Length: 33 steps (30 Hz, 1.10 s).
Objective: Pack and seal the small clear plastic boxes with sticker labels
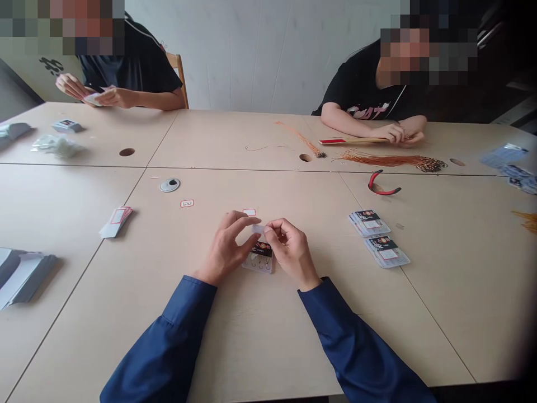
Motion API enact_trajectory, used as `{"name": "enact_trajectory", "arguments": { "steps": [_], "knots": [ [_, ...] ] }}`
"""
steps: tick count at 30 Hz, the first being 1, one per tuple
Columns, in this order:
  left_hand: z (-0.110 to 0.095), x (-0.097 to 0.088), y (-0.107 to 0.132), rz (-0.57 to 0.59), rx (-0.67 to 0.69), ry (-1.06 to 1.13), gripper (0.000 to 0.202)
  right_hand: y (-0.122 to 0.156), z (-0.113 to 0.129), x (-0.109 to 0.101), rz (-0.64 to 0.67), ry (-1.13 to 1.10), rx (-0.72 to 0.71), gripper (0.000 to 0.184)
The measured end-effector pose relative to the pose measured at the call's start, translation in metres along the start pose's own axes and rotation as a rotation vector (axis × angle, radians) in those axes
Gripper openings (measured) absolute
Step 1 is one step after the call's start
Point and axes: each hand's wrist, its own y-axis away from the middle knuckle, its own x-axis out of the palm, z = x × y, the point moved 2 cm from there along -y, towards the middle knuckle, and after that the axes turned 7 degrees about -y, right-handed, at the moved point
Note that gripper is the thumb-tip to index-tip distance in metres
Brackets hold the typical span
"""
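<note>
Plastic case [265, 271] holds hooks [260, 264] (right hand [291, 249] pinches pale slip [258, 229]; left hand [227, 246] curled beside, grip unclear).

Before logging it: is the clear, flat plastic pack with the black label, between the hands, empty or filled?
Not empty: metal hooks show in the pack below its black label. Whether full, cannot tell.

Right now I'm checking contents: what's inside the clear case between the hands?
Hooks show through the clear case, below a dark label; the left hand and right hand hide what's at its far corners.
</note>
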Motion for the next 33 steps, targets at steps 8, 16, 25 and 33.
{"name": "enact_trajectory", "arguments": {
  "steps": [8,16,25,33],
  "knots": [
    [0.000,0.000,-0.002,-0.032,-0.339,0.288,0.014,-0.001,0.002,-0.002,0.065,-0.127,0.033,0.039],
    [-0.004,0.003,-0.002,0.106,-0.429,0.661,0.022,-0.001,0.006,0.001,0.219,-0.377,0.180,0.035],
    [-0.002,0.007,0.001,0.215,-0.358,0.618,0.038,-0.001,0.006,0.000,0.234,-0.495,0.181,0.024],
    [0.008,-0.016,0.002,0.483,-0.127,0.082,0.066,-0.006,0.003,-0.004,0.061,-0.546,0.247,0.028]
  ]
}}
